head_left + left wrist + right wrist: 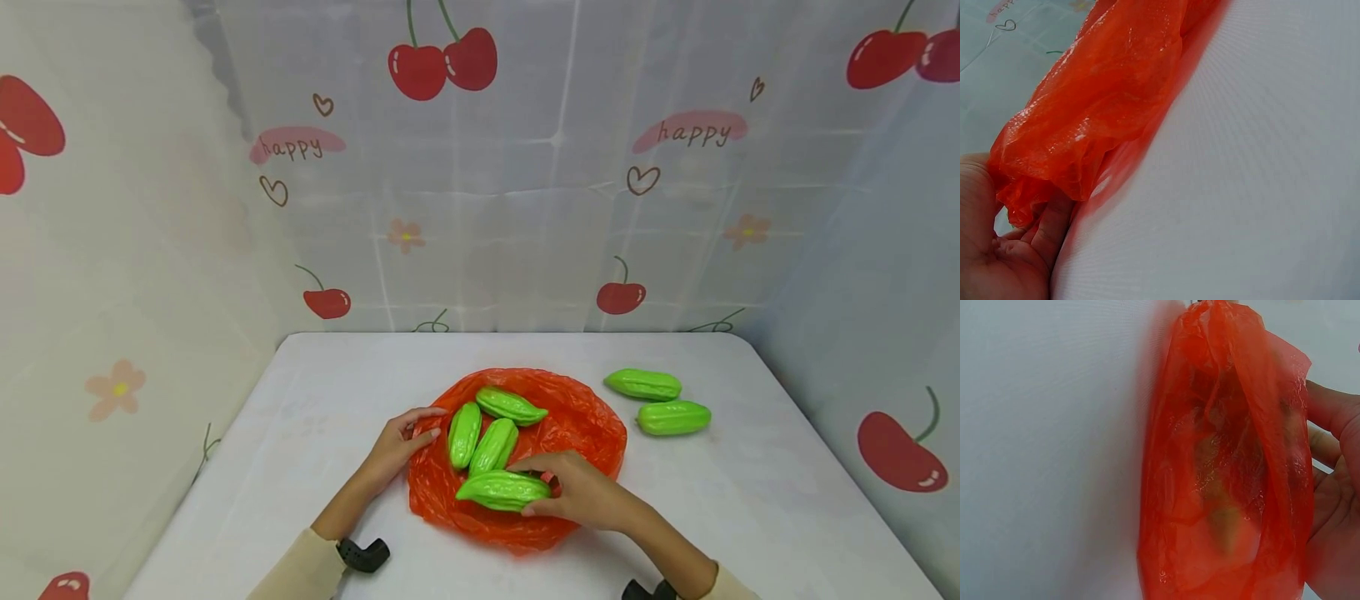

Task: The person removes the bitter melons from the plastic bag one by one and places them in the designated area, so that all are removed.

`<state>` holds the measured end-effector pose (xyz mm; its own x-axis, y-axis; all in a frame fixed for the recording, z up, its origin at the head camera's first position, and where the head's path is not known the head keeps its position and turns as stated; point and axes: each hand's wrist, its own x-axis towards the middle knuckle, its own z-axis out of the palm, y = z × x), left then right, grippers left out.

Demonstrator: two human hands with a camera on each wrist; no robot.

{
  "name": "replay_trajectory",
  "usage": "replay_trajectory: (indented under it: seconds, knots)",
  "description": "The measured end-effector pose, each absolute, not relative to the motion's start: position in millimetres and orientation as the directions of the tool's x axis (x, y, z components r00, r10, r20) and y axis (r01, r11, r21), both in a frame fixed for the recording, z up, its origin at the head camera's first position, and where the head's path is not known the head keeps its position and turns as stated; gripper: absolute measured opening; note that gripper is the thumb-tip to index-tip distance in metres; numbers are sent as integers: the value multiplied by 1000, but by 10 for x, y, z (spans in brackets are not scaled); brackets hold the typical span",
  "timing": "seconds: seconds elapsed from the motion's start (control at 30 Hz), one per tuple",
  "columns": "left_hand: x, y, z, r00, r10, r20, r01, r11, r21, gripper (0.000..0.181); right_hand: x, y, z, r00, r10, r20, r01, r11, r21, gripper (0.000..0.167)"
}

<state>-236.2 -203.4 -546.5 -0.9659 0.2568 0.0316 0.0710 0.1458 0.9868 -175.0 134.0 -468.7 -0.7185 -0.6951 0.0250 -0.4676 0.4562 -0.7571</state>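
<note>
A red plastic bag lies spread on the white table with its mouth facing up. Several green ridged bitter melons are inside it. My right hand grips the nearest bitter melon by its right end, thumb low and fingers on top. At the bag's left rim, my left hand holds the plastic between thumb and fingers; the left wrist view shows the fingers under the crumpled edge. In the right wrist view, the bag wall covers the melons and part of my right hand.
Two more bitter melons, one behind the other, lie on the table to the right of the bag. A cherry-print curtain hangs behind the table and along both sides.
</note>
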Motion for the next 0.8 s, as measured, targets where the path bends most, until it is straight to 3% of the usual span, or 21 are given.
replay_trajectory:
  seconds: [0.8]
  knots:
    - [-2344, -2028, -5446, -967, 250, 41, 80, 148, 986, 35, -1781, 1424, -4616, -736, -673, 71, -477, 442, -760, 49]
